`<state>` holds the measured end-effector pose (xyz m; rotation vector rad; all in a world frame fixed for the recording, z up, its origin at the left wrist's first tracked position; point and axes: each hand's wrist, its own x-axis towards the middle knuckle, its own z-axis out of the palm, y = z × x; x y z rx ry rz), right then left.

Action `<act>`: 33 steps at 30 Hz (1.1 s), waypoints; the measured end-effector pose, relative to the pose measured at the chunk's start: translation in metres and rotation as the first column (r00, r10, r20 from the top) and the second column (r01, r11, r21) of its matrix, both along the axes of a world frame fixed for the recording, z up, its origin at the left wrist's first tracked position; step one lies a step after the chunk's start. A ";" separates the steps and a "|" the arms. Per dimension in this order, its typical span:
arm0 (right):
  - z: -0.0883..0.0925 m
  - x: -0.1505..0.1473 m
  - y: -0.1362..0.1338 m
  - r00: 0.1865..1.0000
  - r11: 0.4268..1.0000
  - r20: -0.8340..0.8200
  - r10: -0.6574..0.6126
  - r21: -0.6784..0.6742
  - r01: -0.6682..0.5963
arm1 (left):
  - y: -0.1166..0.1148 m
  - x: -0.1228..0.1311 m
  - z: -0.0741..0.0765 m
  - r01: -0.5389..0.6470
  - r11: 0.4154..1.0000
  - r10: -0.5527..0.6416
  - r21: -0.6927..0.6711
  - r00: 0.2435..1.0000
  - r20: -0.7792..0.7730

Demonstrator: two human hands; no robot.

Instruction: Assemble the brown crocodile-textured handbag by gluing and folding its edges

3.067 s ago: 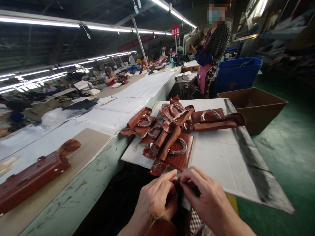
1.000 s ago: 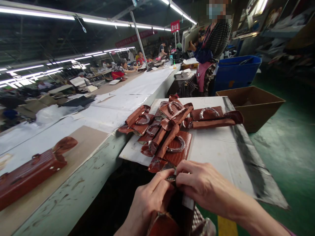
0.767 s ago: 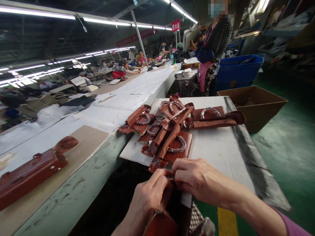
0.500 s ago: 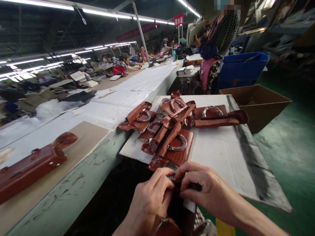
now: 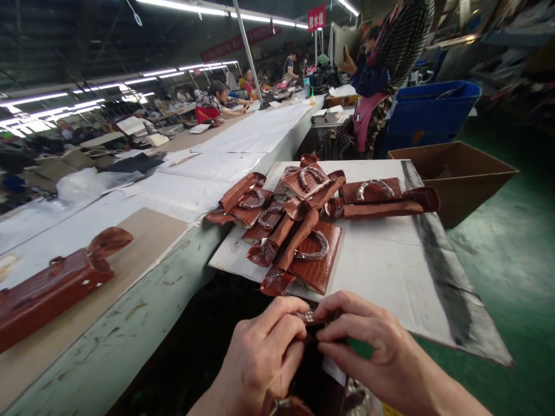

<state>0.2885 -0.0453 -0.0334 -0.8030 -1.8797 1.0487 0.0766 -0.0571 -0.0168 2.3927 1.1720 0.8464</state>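
Two hands are being held close together over one small dark piece (image 5: 319, 330) with a bit of bright metal (image 5: 309, 316) on its top edge, just in front of the pile of brown leather parts (image 5: 299, 225).

The work on this piece is judged to be under way and not yet finished: it is being gripped from both sides and is not being set down. What exactly is being done to the metal is too small to tell. Whether the parts in the pile are done or waiting cannot be told either.

The left hand (image 5: 264, 352) is being kept closed on the piece, its thumb and forefinger (image 5: 281, 309) nearly shut. The right hand (image 5: 368, 341) is pinching the other end, its fingers (image 5: 342, 300) curled narrow, with no gap showing.

The pile is being carried by a white board (image 5: 390, 260). Left of the pile, a brown bag (image 5: 47, 289) is lying on a long workbench (image 5: 130, 323). Right of and behind the pile, a cardboard box (image 5: 455, 173) is standing on the floor, with a blue bin (image 5: 429, 110) farther back. Beyond the pile, a sheet is being held up by a person in a pink apron (image 5: 366, 118).
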 end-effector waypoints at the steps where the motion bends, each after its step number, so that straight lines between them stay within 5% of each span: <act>1: 0.000 0.001 0.000 1.000 1.000 0.005 0.007 -0.001 -0.007 | 0.001 0.000 0.001 0.008 1.000 -0.008 0.002 1.000 -0.010; 21: -0.001 0.002 0.001 1.000 0.999 -0.001 -0.028 0.022 0.028 | 0.004 0.005 -0.004 0.085 0.996 -0.081 -0.034 0.991 0.104; 33: 0.003 0.007 0.002 0.992 0.987 0.123 -0.006 0.163 -0.014 | -0.004 0.003 -0.003 -0.025 0.997 0.031 -0.071 0.995 0.090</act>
